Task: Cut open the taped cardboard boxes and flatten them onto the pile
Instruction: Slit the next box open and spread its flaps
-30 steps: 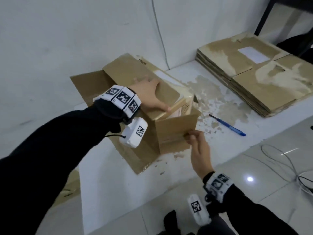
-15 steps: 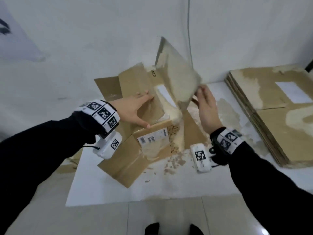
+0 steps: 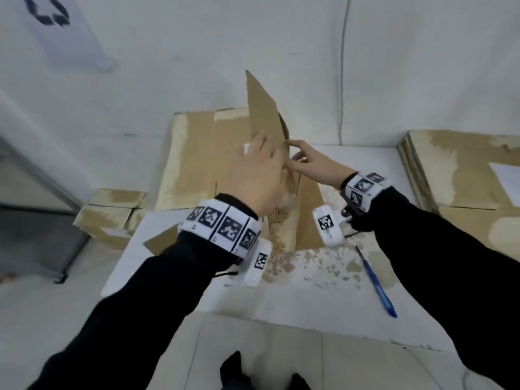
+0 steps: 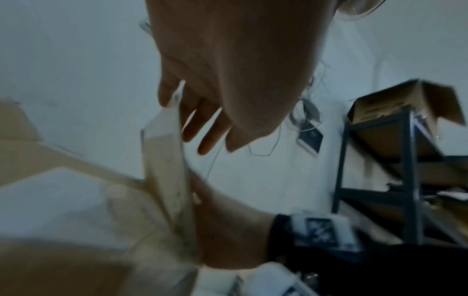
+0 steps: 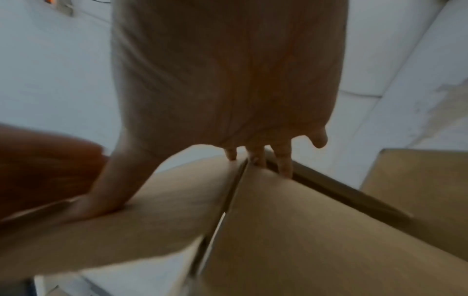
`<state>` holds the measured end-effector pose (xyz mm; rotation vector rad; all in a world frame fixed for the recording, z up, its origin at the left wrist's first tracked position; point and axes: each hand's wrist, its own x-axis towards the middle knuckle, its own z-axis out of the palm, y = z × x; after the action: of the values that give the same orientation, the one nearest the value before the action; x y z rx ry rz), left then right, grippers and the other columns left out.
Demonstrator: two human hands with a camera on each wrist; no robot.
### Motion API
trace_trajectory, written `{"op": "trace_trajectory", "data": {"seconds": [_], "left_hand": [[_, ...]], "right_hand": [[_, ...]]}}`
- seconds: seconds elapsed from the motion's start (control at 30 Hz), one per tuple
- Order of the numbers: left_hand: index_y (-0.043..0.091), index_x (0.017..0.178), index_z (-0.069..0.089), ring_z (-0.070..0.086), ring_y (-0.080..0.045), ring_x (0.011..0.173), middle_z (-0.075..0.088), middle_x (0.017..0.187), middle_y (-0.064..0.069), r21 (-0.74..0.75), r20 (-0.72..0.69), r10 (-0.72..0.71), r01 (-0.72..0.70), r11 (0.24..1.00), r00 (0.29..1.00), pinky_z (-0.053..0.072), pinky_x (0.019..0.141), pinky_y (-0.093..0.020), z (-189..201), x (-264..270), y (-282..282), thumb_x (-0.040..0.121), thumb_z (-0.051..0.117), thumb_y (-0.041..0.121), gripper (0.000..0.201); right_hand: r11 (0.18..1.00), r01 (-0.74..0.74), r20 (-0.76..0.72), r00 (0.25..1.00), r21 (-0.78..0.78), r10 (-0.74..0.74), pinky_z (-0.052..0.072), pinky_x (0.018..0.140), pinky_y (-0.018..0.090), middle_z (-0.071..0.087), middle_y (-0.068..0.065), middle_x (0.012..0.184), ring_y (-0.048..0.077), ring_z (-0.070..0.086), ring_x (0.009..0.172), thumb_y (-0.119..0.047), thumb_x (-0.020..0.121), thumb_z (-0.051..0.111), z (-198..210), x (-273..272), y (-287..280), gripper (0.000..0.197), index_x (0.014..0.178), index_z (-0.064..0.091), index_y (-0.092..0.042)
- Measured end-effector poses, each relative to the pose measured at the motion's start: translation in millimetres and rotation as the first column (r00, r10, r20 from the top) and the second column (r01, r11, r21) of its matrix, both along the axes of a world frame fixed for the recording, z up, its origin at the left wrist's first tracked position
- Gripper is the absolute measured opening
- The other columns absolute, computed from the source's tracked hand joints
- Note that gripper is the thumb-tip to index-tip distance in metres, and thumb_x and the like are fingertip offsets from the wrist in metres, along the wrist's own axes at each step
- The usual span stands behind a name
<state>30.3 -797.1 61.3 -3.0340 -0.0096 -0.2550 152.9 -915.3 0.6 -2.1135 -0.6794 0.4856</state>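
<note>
1. The brown cardboard box (image 3: 197, 153) lies opened out at the far side of the white worktop (image 3: 295, 299), with one stiff flap (image 3: 261, 108) standing upright.
2. The left hand (image 3: 259, 175) lies against the flap, fingers straight and spread.
3. The right hand (image 3: 312, 164) touches the flap's right edge with straight fingertips and grips nothing.
4. The flat, scuffed pile (image 3: 450, 170) lies to the right, and a slim blue pen (image 3: 377, 282) lies nearer.

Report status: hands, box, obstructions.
Status: left hand flat against raised flap, right hand touching its edge. Half-flattened box on table. Blue pen lies apart, nothing blocking.
</note>
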Motion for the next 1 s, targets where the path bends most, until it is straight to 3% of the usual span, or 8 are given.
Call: {"op": "trace_trajectory", "data": {"seconds": [0.1, 0.2, 0.3, 0.43, 0.6, 0.67, 0.83, 1.0], "left_hand": [[0.011, 0.121, 0.049, 0.027, -0.025, 0.141, 0.045, 0.142, -0.011, 0.016, 0.124, 0.089, -0.092, 0.996, 0.988, 0.023, 0.113, -0.043, -19, -10, 12, 0.094, 0.043, 0.026, 0.032], [0.006, 0.127, 0.047, 0.020, -0.030, 0.144, 0.039, 0.147, -0.017, 0.029, 0.110, 0.221, -0.225, 0.974, 0.969, 0.009, 0.114, -0.055, -32, -18, 4, 0.090, 0.041, 0.050, 0.057], [0.007, 0.133, 0.042, 0.001, -0.037, 0.146, 0.017, 0.156, -0.023, 0.136, 0.033, 0.236, -0.239, 0.961, 0.971, -0.007, 0.111, -0.063, -49, -12, -7, 0.080, 0.045, 0.063, 0.078], [0.011, 0.135, 0.042, 0.000, -0.038, 0.146, 0.014, 0.157, -0.022, 0.142, 0.080, 0.187, -0.197, 0.970, 0.979, -0.009, 0.110, -0.063, -54, -14, 5, 0.076, 0.050, 0.053, 0.073], [0.012, 0.131, 0.052, 0.019, -0.038, 0.143, 0.036, 0.150, -0.017, 0.104, 0.128, 0.125, -0.139, 0.985, 0.984, -0.001, 0.109, -0.065, -64, -36, 10, 0.074, 0.041, 0.051, 0.070], [0.012, 0.128, 0.055, 0.022, -0.038, 0.143, 0.039, 0.148, -0.016, 0.085, 0.132, 0.113, -0.125, 0.988, 0.985, 0.001, 0.109, -0.066, -65, -41, 10, 0.073, 0.043, 0.050, 0.068], [0.015, 0.128, 0.057, 0.022, -0.035, 0.144, 0.040, 0.149, -0.013, 0.084, 0.140, 0.087, -0.099, 0.992, 0.986, 0.003, 0.110, -0.066, -67, -57, 28, 0.071, 0.048, 0.050, 0.068], [0.017, 0.125, 0.060, 0.023, -0.032, 0.144, 0.042, 0.148, -0.008, 0.066, 0.185, 0.056, -0.070, 0.995, 0.981, 0.002, 0.111, -0.064, -72, -68, 40, 0.070, 0.051, 0.049, 0.065]], "right_hand": [[0.999, 0.051, 0.320, 0.946, 0.010, -0.051, 0.045, 0.080, 0.033, 0.059, -0.004, 0.091, 0.012, 0.055, 0.085, -0.044, 0.091, 0.055, -13, -21, -48, 0.021, 0.100, 0.062, -0.027], [0.995, -0.092, 0.353, 0.931, -0.028, 0.096, 0.039, 0.061, 0.024, 0.059, -0.005, 0.072, 0.010, 0.054, 0.067, -0.037, 0.093, 0.053, -34, -72, -71, 0.025, 0.079, 0.062, -0.019], [0.985, -0.173, 0.319, 0.935, 0.018, 0.158, 0.036, 0.058, 0.015, 0.055, -0.005, 0.075, 0.008, 0.051, 0.067, -0.044, 0.094, 0.045, -42, -120, -71, 0.032, 0.086, 0.058, -0.016], [0.972, -0.141, -0.252, 0.950, 0.188, 0.187, 0.054, 0.066, 0.022, 0.065, 0.006, 0.096, 0.019, 0.065, 0.081, -0.052, 0.096, 0.029, -31, -96, -72, 0.045, 0.109, 0.060, -0.022], [0.976, 0.219, 0.067, 0.973, 0.009, -0.220, 0.057, 0.075, 0.042, 0.059, 0.015, 0.118, 0.028, 0.064, 0.095, -0.050, 0.083, 0.064, -39, 8, -10, 0.069, 0.135, 0.038, -0.014], [0.958, 0.257, 0.165, 0.958, -0.129, -0.235, 0.051, 0.087, 0.044, 0.055, 0.016, 0.127, 0.033, 0.057, 0.109, -0.055, 0.080, 0.063, -41, 36, 24, 0.081, 0.141, 0.030, -0.011], [0.918, 0.298, 0.410, 0.895, -0.263, -0.173, 0.045, 0.086, 0.037, 0.063, 0.021, 0.113, 0.036, 0.058, 0.105, -0.028, 0.093, 0.050, -45, 76, 33, 0.034, 0.110, 0.062, -0.001], [0.920, 0.279, 0.333, 0.925, -0.276, -0.181, 0.031, 0.104, 0.033, 0.042, 0.015, 0.145, 0.032, 0.041, 0.131, -0.032, 0.097, 0.048, -41, 110, -9, 0.054, 0.143, 0.035, -0.008]]}}
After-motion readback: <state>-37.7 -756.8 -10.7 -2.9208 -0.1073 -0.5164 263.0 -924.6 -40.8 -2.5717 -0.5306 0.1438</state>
